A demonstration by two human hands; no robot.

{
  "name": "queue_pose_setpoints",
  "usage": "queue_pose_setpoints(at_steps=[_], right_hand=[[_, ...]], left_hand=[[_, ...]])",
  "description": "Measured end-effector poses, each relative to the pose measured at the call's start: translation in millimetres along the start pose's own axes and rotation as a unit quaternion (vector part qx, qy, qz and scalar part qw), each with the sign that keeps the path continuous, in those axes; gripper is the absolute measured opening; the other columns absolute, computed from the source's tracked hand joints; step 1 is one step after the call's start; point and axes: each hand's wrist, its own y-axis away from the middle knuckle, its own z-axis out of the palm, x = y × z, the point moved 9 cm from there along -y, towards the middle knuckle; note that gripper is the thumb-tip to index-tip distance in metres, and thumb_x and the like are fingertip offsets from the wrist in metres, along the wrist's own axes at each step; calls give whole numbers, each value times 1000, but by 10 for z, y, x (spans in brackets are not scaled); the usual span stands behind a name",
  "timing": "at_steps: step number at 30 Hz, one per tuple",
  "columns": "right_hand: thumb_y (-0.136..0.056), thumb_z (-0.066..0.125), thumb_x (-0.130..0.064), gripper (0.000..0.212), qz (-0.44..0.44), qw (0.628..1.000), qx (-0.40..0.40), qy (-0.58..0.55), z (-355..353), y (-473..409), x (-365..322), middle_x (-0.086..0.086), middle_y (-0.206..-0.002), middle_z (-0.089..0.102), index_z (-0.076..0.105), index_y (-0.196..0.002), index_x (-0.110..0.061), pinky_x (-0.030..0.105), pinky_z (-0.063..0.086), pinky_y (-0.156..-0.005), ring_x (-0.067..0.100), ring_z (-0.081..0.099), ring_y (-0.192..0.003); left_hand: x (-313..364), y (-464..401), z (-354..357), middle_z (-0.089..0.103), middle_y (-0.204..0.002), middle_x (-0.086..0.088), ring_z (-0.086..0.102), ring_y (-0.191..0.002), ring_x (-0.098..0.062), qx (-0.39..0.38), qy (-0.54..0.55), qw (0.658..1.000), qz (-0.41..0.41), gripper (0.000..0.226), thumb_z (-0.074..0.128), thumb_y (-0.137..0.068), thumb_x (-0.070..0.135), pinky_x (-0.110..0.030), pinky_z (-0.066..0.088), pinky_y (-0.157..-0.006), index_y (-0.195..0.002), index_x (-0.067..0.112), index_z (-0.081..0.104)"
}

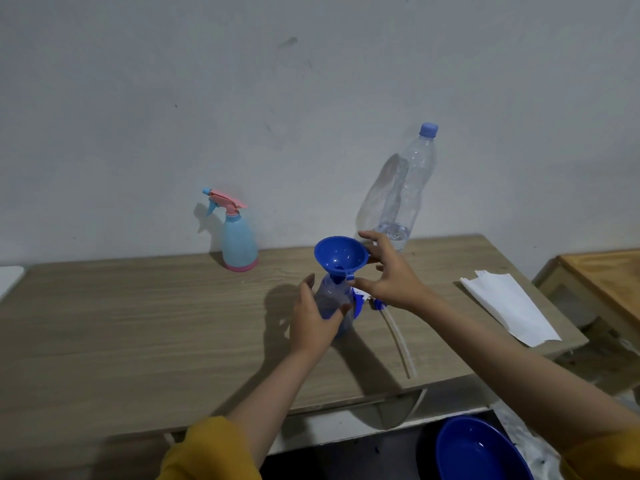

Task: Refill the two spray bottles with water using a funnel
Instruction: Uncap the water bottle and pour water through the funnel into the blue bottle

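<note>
A clear blue spray bottle [332,296] stands uncapped in the middle of the wooden table [138,327]. My left hand [313,320] grips its body. A blue funnel [341,254] sits in the bottle's neck. My right hand [388,271] pinches the funnel's rim between thumb and fingers. The bottle's blue spray head [377,304] lies on the table behind my right hand, its white tube [401,341] trailing toward the front edge. A second spray bottle [237,233], light blue with a pink trigger, stands capped at the back left. A large clear water bottle [408,188] with a blue cap holds a little water.
White paper sheets [509,306] lie at the table's right end. A blue basin [478,452] sits on the floor below the front edge. A second wooden surface [602,275] stands to the right. The wall runs close behind the table.
</note>
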Motion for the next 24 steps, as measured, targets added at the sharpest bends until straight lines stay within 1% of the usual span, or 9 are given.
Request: queue_pose_setpoints(at_steps=[4, 7, 9, 11, 15, 17, 20, 22, 24], right_hand=[[-76, 78, -12, 81, -4, 1000, -12, 4, -92, -105, 114, -3, -130, 56, 31, -140, -26, 3, 41, -73, 4, 57, -105], [-76, 78, -12, 78, -11, 1000, -2, -4, -240, -219, 235, 1, -127, 55, 33, -138, -26, 9, 42, -76, 10, 58, -106], [-77, 77, -12, 75, -21, 1000, 3, -7, -374, -305, 310, 2, -124, 54, 34, -138, -23, 7, 43, -74, 12, 57, -104], [-79, 75, -13, 70, -35, 999, 12, 0, -538, -395, 378, 2, -121, 55, 36, -137, -22, 7, 43, -74, 13, 58, -103], [-79, 73, -15, 57, -71, 994, 81, 18, -1014, -613, 501, 5, -115, 61, 46, -130, -16, 16, 43, -78, 14, 59, -97], [-79, 73, -14, 50, -100, 985, 140, 29, -1330, -749, 505, 7, -111, 62, 52, -124, -12, 12, 41, -74, 13, 59, -90], [-80, 71, -13, 41, -142, 963, 225, 42, -1811, -992, 450, 11, -109, 59, 56, -118, -7, 8, 40, -73, 16, 56, -88], [-81, 69, -14, 40, -161, 951, 259, 48, -2079, -1179, 394, 11, -110, 54, 56, -119, -9, 23, 47, -80, 22, 54, -98], [-82, 66, -18, 46, -164, 953, 248, 66, -2230, -1413, 359, 10, -117, 51, 54, -126, -16, 28, 44, -83, 24, 49, -109]], left_hand=[[79, 166, -104, 44, -124, 1, 47, -111, -14, 95, -18, 995, 15, 75, 82, -66, 27, -21, 37, -80, -126, 10, 41], [105, 374, -71, 40, -103, 8, 50, -90, -14, 167, -20, 985, 45, 56, 83, -65, 22, -23, 42, -70, -105, 16, 44], [170, 493, 96, 43, -94, 13, 51, -79, -13, 176, -28, 982, 66, 49, 82, -67, 23, -29, 47, -65, -95, 25, 42], [265, 552, 326, 49, -89, 10, 51, -73, -12, 176, -39, 981, 69, 43, 81, -68, 24, -27, 47, -64, -91, 25, 45], [598, 350, 875, 54, -99, 5, 53, -87, -5, 128, -17, 990, 55, 39, 76, -73, 23, -13, 45, -73, -99, 25, 47], [829, 92, 1110, 51, -106, 6, 52, -97, -7, 117, -3, 991, 66, 42, 74, -74, 23, -10, 41, -78, -106, 23, 47], [1143, -416, 1347, 47, -112, 7, 52, -106, -15, 132, 0, 988, 74, 54, 75, -72, 25, -20, 42, -87, -117, 14, 48], [1329, -781, 1485, 46, -123, 2, 50, -114, -19, 127, -9, 988, 82, 67, 74, -71, 35, -32, 45, -94, -127, 14, 44], [1514, -1099, 1600, 41, -134, 0, 44, -122, -20, 112, -21, 990, 85, 78, 76, -71, 39, -38, 44, -100, -135, 19, 36]])
